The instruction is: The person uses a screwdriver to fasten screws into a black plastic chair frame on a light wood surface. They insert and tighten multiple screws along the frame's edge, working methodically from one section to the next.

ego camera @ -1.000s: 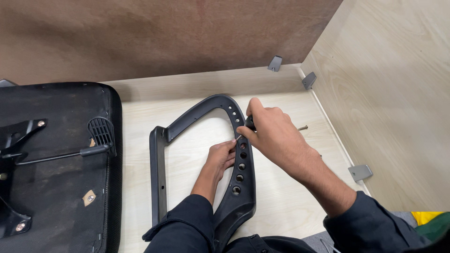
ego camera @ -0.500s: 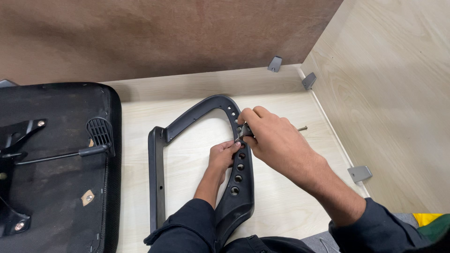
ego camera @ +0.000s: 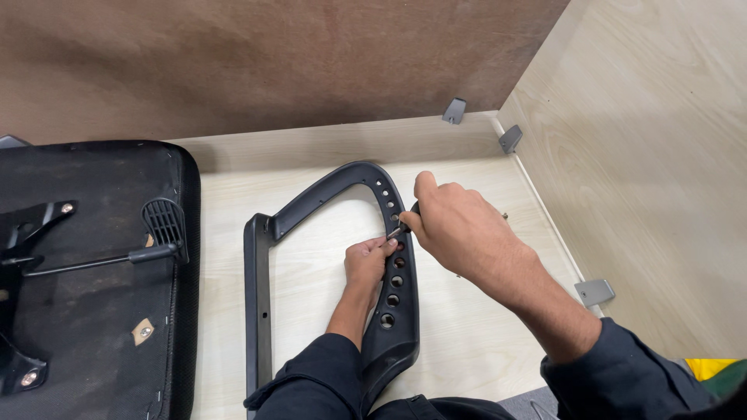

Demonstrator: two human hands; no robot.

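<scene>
A black plastic chair armrest frame (ego camera: 327, 194) lies flat on the pale wooden surface, with a row of round holes along its right bar. My left hand (ego camera: 369, 263) reaches through the frame's opening and pinches the bar beside one of the upper holes. My right hand (ego camera: 455, 225) is closed on a small metal tool (ego camera: 397, 231) with a dark handle, its tip at that same hole, right above my left fingers.
An upturned black chair seat (ego camera: 85, 280) with its metal bracket and lever (ego camera: 101, 258) lies at the left. Grey corner brackets (ego camera: 454, 110) (ego camera: 594, 292) sit along the wooden side wall. A small metal piece (ego camera: 504, 215) lies behind my right hand.
My right hand has moved left and down along the bar, bringing the tool tip to a hole next to my left fingers. The left hand stayed on the bar.
</scene>
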